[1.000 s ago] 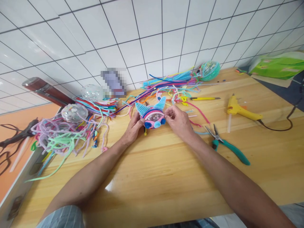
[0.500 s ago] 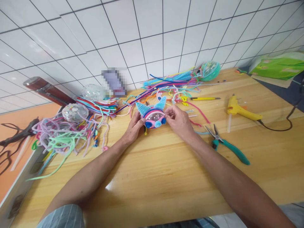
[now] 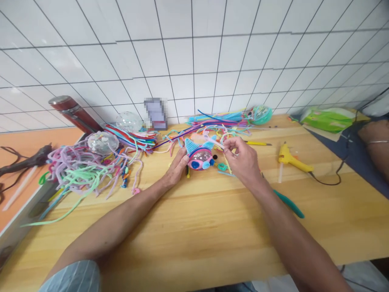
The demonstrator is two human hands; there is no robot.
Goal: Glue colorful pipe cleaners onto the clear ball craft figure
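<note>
Head view: my left grip (image 3: 176,168) holds the eared ball (image 3: 201,156); my right grip (image 3: 228,148) pinches a pale strip (image 3: 217,142). I think I'm decorating, and next needs careful lining up.

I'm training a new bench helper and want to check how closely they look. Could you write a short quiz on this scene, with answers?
1. True or false: the left hand touches the blue-eared ornament.

2. Where does the yellow glue gun lie?
A) To the left of the ornament
B) To the right of the ornament
C) On top of the ornament

3. Which hand pinches the pale strip?

Key: 1. True. 2. B. 3. The right hand.
</note>
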